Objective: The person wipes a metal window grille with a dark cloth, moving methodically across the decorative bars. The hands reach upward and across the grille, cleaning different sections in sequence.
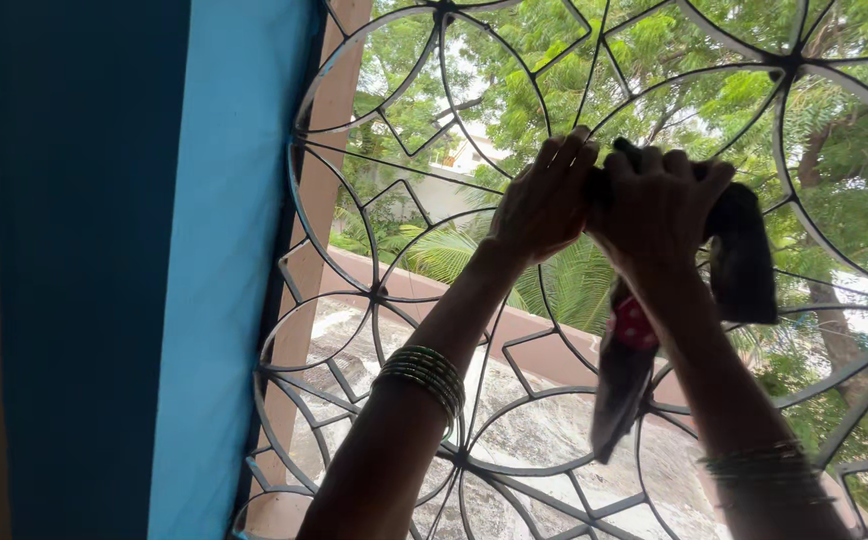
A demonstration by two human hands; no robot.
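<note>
Blue curtain: largest item, smooth matte fabric in two shades, hung well to the left of the fingers, drawn aside so the opening stood uncovered.

Window grille: thin metal bars bent into overlapping arcs and circles with small angular links, grey and somewhat dulled. It ran behind and all around the fingers, filling the opening. Beyond it were trees, a pale ledge and a rough concrete surface, all far past the fingertips.

Both forearms were raised from below toward the upper middle of the grille. Each wrist carried a stack of thin bangles, greenish metal, sitting well below the fingers.

Dark cloth: soft, limp fabric, black with a small red patterned patch low down. It was bunched under the fingers of the right hand and pressed against a grille bar; one end draped to the right of the fingers, another hung straight down below them. Judgement: the bunching gave a pad to bear against the narrow bar, and the loose ends simply fell by their own weight.

Right hand: fingers curled together, clamped over the cloth.

Left hand: fingers close together and slightly bent, laid beside the right hand's fingers, touching the cloth's upper edge or the bar there; I could not tell which. Judgement: it steadied the cloth or braced on the grille.
</note>
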